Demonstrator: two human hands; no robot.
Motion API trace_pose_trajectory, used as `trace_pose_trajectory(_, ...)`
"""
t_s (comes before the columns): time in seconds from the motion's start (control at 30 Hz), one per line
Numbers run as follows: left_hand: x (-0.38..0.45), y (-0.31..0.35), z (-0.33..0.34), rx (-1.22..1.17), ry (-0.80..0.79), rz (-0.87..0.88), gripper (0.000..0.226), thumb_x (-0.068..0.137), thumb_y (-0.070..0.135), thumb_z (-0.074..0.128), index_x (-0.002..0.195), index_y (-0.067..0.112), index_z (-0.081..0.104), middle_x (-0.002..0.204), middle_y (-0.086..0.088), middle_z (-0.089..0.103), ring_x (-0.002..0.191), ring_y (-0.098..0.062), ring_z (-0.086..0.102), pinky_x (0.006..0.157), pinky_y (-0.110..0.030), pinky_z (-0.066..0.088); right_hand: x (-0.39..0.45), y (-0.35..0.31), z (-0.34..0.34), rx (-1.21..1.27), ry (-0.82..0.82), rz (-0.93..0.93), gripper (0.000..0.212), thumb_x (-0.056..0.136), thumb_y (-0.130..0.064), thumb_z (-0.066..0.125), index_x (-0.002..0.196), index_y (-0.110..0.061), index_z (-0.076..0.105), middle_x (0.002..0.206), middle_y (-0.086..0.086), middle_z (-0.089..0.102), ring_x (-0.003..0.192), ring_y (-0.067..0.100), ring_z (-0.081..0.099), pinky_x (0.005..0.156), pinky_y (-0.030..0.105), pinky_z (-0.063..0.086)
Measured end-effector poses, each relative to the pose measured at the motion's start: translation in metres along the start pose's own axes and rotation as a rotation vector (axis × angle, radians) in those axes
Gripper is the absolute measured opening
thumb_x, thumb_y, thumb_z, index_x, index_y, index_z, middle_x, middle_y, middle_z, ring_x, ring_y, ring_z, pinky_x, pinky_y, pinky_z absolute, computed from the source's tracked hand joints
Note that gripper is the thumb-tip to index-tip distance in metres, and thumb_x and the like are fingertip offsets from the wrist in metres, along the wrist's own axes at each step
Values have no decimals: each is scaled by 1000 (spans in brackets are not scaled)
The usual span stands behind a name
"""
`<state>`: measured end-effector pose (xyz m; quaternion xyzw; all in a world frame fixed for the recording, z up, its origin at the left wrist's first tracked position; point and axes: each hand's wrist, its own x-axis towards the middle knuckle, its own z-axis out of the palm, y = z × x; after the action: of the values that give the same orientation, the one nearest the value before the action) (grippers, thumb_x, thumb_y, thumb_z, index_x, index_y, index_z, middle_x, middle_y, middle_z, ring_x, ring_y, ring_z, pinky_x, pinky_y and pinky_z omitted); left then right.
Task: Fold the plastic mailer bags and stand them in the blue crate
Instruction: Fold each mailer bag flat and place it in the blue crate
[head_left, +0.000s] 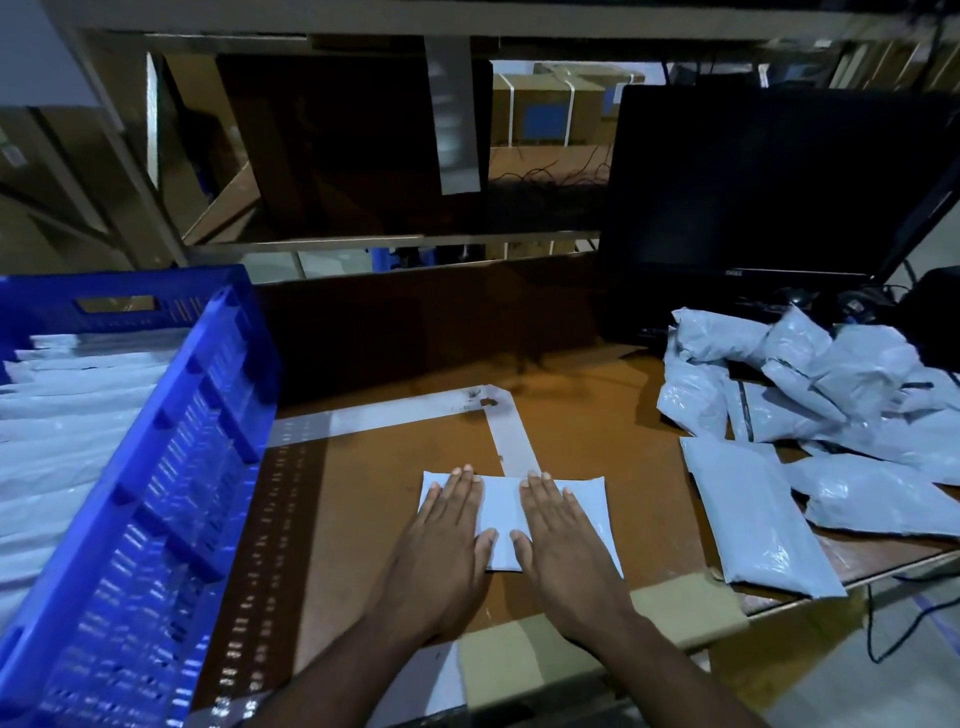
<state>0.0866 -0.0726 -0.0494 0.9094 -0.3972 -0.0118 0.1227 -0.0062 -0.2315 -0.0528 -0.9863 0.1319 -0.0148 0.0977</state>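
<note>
A folded pale grey mailer bag (501, 506) lies flat on the brown table in front of me. My left hand (447, 540) presses its left half with straight fingers. My right hand (563, 540) presses its right half the same way, palm down. The blue crate (156, 467) stands at the left, and several folded mailer bags (67, 415) stand in rows inside it. A loose pile of unfolded mailer bags (821, 395) lies at the right of the table.
A dark monitor (769, 197) stands at the back right with cables near its base. White tape strips (415, 405) mark the table (363, 493). Cardboard boxes and shelving fill the background. The table's front edge runs just below my wrists.
</note>
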Motion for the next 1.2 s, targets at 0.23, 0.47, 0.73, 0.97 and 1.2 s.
trace_pose_trajectory(0.23,-2,2,-2,-34,3,-23,68,106,56,15,163,24,-5,166,10,-17,150,-3,-18,118,-23,-16,-10,27,-2,46,10,164,96,85,-84,-1,159,-23,-11,162,-8,-21,151,9,-18,122,31,-12)
trace_pose_trajectory(0.47,-1,0,2,-45,-6,-58,71,103,61,12,163,27,-5,167,12,-14,154,-5,-13,126,-30,-3,-16,40,-8,-4,-38,162,99,85,-85,-7,160,-19,-10,166,-5,-16,151,9,-20,124,39,-12)
trace_pose_trajectory(0.73,0,-2,4,-64,-19,-153,89,88,75,-4,162,26,-7,165,12,-20,154,-9,-15,125,-30,-4,-16,39,-9,32,-41,170,104,78,-87,-17,159,-22,-12,165,-8,-20,149,8,-24,123,43,-13)
trace_pose_trajectory(0.97,-5,-3,-8,-109,-1,-77,86,85,79,-9,158,34,-13,160,17,-26,148,-1,-26,124,-29,-10,-23,38,-26,91,49,70,83,90,-81,2,157,-34,-9,161,-18,-22,147,0,-25,121,37,-17)
trace_pose_trajectory(1.2,-13,-4,4,-46,-13,71,91,93,75,-10,163,19,8,168,7,-4,153,-2,-14,125,-34,-2,-23,15,-11,20,75,-58,73,103,-63,9,160,-18,20,165,-6,11,152,5,-1,122,48,-4)
